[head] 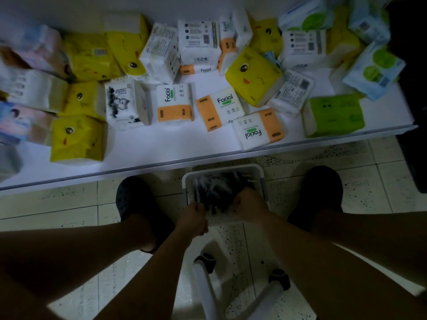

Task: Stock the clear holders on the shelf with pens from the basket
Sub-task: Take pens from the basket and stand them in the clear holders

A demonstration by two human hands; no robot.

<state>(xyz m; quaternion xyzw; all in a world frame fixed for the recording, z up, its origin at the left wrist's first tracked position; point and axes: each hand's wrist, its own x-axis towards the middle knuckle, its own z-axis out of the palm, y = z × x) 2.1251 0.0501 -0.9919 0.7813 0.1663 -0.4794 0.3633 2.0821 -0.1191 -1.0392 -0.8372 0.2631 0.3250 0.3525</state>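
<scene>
Up at twelve o'clock: one white shelf (pixel 150 146), littered with soft tissue packs (pixel 174 103) beyond sure counting. Below: two dark clogs (pixel 134 197) flanking one white plastic basket (pixel 221 168) of dark pens (pixel 217 188), heap uncountable. Grips a few pens in left hand (pixel 193 219) at the heap's seven o'clock; rests right hand (pixel 250 204) at four o'clock, fingers curled down, grasp unclear.

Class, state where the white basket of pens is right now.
In the head view, the basket sits on the tiled floor at centre, between two dark shoes, just before the shelf's front edge.
</scene>
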